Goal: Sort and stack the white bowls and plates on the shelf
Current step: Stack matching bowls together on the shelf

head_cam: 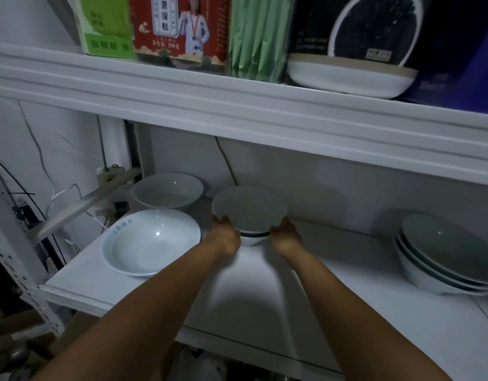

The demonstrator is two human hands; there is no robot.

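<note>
A white bowl (249,209) sits nested on another bowl in the middle of the white shelf (347,312). My left hand (223,235) grips its left side and my right hand (286,235) grips its right side. To the left lie a wide shallow bowl with blue lettering (152,242) and, behind it, a deeper white bowl (168,193). At the right end stands a stack of three shallow white plates (443,254).
The upper shelf board (237,111) hangs low over the bowls and carries boxes, green packets and a white dish (347,78). A metal bracket (80,204) and loose wires are at the left end. A cable runs down the back wall.
</note>
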